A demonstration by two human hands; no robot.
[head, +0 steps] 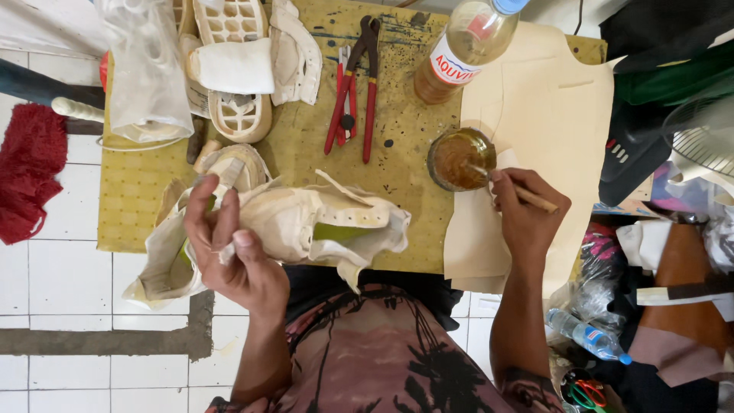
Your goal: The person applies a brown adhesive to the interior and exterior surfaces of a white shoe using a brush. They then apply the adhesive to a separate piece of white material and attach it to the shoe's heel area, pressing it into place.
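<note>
My left hand [229, 245] grips a cream shoe upper [321, 222] by its edge, holding it over the front of the yellow-green work mat [298, 145]. A green last shows through its opening. My right hand [527, 210] holds a small brush [520, 191] by its wooden handle, with the bristle end dipped into a round tin of brown glue [461, 158]. The tin stands at the mat's right edge, beside a cream leather sheet [550, 107].
Red-handled pincers [355, 84] lie on the mat behind the upper. A plastic bottle of amber liquid [462, 46] lies at the back. White soles and shoe parts [237, 69] and a clear bag [145, 69] sit back left. A red cloth [27, 172] lies on the tiled floor.
</note>
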